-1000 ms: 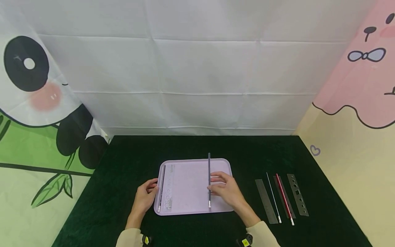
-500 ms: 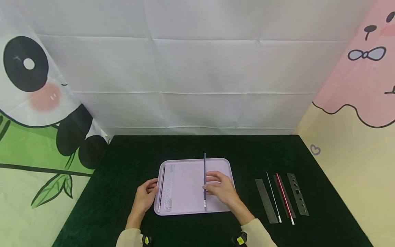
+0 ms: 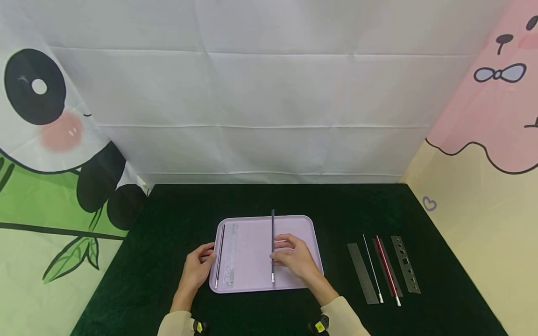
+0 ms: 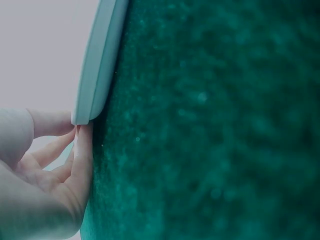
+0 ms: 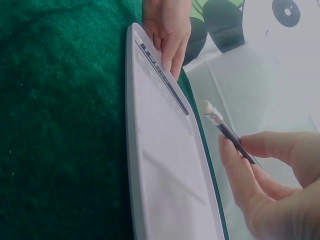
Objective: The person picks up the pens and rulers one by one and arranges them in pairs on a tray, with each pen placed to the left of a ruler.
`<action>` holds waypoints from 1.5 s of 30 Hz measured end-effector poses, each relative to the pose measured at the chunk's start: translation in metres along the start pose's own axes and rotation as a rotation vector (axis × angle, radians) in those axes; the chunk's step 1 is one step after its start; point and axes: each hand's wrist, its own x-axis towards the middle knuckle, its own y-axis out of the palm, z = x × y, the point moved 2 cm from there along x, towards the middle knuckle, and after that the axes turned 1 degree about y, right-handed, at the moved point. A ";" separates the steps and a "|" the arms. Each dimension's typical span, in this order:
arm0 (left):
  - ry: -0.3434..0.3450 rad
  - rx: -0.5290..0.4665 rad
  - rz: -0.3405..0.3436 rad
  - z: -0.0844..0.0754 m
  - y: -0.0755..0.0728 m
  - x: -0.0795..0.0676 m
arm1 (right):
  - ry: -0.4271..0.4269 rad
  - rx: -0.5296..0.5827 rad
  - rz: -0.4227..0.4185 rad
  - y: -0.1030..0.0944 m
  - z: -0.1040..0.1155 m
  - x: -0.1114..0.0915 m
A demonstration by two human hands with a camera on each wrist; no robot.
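Observation:
My right hand point(image 3: 298, 259) pinches a dark pencil point(image 3: 272, 228) between thumb and fingers, above the middle of a pale lilac tray point(image 3: 252, 252). In the right wrist view the pencil's white eraser point(image 5: 206, 106) sticks out past the fingertips, and a thin shadow falls on the tray. At the tray's left side, my left hand point(image 3: 199, 263) grips the rim point(image 4: 95, 65) with thumb and fingers. Inside the tray, along that side, lie another dark pencil point(image 3: 220, 255) and a clear stencil ruler point(image 3: 229, 261).
Right of the tray, on dark green cloth point(image 3: 336, 205), lie a plain grey ruler point(image 3: 363, 274), a white pencil point(image 3: 373, 268), a red pencil point(image 3: 388, 270) over a grey strip, and a ruler with cut-out shapes point(image 3: 405, 264). A white curtain point(image 3: 269, 149) hangs behind.
My right hand has carried the dark pencil leftward over the tray, from near its right side to about the middle. The left hand and the tray stay where they were.

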 end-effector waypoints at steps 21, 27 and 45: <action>-0.006 -0.010 0.010 0.000 0.000 0.000 | 0.007 0.007 0.001 0.015 -0.005 0.006; 0.004 -0.011 0.010 -0.002 0.000 0.000 | 0.006 0.033 -0.005 0.020 -0.007 0.007; -0.011 -0.001 0.005 0.000 0.000 -0.001 | 0.030 0.031 -0.023 0.033 -0.012 0.015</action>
